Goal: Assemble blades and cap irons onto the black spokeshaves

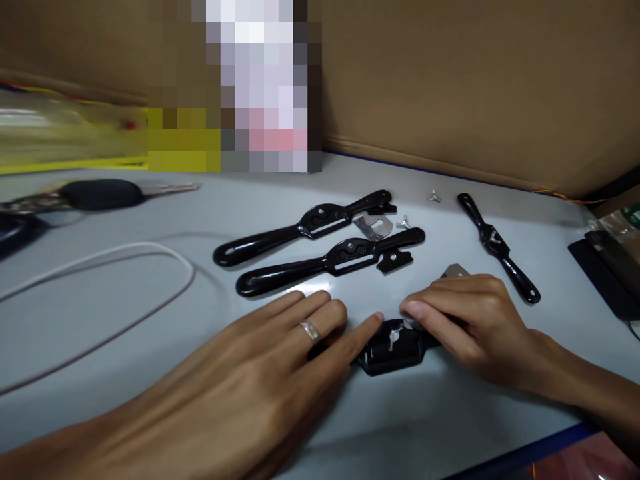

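Observation:
A black metal spokeshave (400, 357) lies on the table between my hands, with a silver wing screw (395, 337) standing on its middle plate. My left hand (280, 360), a ring on one finger, is closed over its left handle, with the index fingertip against the body. Closed at the right end is my right hand (470, 320), its thumb and fingertips beside the body; that handle is mostly hidden. A bit of silver metal shows by the thumb tip. Behind these fingers, a grey metal blade (455, 270) pokes out.
Two spokeshave bodies (270, 243) lie farther back, near a loose blade (375, 227), black cap plates (395, 261) and wing screws (434, 197). Another spokeshave (495, 243) lies right. Keys (103, 195) and a white cable (145, 247) are left, a dark flat object (607, 273) far right.

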The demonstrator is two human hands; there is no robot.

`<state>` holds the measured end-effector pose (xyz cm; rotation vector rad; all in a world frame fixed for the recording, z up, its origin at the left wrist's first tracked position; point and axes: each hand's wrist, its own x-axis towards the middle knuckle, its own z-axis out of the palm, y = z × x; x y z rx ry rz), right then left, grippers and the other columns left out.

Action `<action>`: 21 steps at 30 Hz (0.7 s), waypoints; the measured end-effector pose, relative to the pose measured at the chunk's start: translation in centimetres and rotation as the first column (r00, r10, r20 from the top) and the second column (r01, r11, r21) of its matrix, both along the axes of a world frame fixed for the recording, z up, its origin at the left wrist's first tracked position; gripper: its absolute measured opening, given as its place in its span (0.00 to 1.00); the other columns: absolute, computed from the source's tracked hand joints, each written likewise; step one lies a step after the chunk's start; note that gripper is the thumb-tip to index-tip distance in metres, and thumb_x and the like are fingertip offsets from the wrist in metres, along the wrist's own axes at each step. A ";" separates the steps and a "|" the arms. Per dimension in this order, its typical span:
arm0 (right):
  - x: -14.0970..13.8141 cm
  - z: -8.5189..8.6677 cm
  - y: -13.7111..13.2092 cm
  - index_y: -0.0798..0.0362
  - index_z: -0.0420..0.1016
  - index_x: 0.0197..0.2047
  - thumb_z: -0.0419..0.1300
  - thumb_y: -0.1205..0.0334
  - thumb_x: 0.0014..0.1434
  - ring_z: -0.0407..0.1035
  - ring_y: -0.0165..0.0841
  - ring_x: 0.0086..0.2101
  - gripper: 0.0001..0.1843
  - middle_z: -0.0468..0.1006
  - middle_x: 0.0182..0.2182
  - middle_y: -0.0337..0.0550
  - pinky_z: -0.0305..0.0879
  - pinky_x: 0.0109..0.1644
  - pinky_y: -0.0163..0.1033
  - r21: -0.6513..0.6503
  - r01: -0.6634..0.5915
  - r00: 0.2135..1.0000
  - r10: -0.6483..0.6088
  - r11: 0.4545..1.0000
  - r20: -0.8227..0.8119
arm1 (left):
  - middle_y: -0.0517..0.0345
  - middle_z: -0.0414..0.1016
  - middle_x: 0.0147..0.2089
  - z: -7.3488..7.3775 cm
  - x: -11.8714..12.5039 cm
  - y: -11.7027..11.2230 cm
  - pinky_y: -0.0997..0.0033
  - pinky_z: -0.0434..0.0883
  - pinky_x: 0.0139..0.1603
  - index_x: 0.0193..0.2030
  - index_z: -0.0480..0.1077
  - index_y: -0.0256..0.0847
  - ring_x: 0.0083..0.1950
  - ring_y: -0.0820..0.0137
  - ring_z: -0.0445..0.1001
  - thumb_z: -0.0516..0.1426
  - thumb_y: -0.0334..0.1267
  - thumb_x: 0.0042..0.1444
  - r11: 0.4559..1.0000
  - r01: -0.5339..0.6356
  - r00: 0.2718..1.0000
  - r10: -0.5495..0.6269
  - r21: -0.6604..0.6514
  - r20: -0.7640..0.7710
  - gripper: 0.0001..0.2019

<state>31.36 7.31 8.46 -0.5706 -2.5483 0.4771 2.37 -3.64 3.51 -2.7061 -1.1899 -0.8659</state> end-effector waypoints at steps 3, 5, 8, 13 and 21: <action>-0.2 -0.4 -0.4 0.51 0.86 0.34 0.61 0.65 0.95 0.78 0.30 0.27 0.31 0.85 0.27 0.37 0.69 0.36 0.38 0.014 -0.021 0.999 0.022 1.000 -0.045 | 0.48 0.85 0.54 -1.2 -0.4 -0.6 0.52 0.88 0.61 0.89 0.73 0.39 0.57 0.53 0.86 0.53 0.21 0.78 0.999 -0.006 1.000 0.007 -0.038 0.030 0.36; -0.3 -0.4 -0.7 0.51 0.84 0.33 0.60 0.65 0.95 0.75 0.29 0.26 0.32 0.83 0.26 0.37 0.66 0.34 0.38 0.018 -0.025 0.998 0.026 1.000 -0.063 | 0.47 0.84 0.56 -1.8 -0.7 -1.0 0.49 0.88 0.67 0.93 0.70 0.41 0.60 0.52 0.86 0.54 0.19 0.74 0.997 0.001 0.999 0.002 -0.071 0.045 0.42; -0.5 -0.3 -0.7 0.50 0.79 0.30 0.59 0.65 0.95 0.69 0.27 0.23 0.33 0.79 0.23 0.34 0.60 0.29 0.38 0.000 -0.020 0.998 0.020 1.000 -0.062 | 0.46 0.84 0.58 -2.1 -1.1 -1.3 0.47 0.87 0.69 0.96 0.66 0.44 0.62 0.51 0.86 0.54 0.20 0.71 0.995 0.007 0.999 -0.002 -0.097 0.051 0.48; -0.5 -0.3 -0.8 0.52 0.85 0.34 0.60 0.68 0.93 0.76 0.29 0.25 0.30 0.85 0.25 0.36 0.68 0.32 0.37 0.079 0.002 0.997 0.005 0.997 -0.080 | 0.49 0.85 0.57 -1.7 -1.0 -1.0 0.49 0.89 0.67 0.96 0.66 0.45 0.58 0.53 0.86 0.54 0.20 0.74 0.997 0.004 0.999 -0.001 -0.077 0.045 0.45; 0.1 0.4 -1.4 0.51 0.83 0.30 0.58 0.66 0.92 0.64 0.28 0.23 0.33 0.78 0.24 0.34 0.61 0.31 0.41 0.166 -0.055 0.998 0.055 0.985 0.006 | 0.53 0.83 0.50 -1.4 -0.4 -0.5 0.52 0.89 0.64 0.87 0.75 0.45 0.55 0.55 0.87 0.51 0.24 0.87 0.999 -0.014 0.999 0.017 -0.044 0.050 0.30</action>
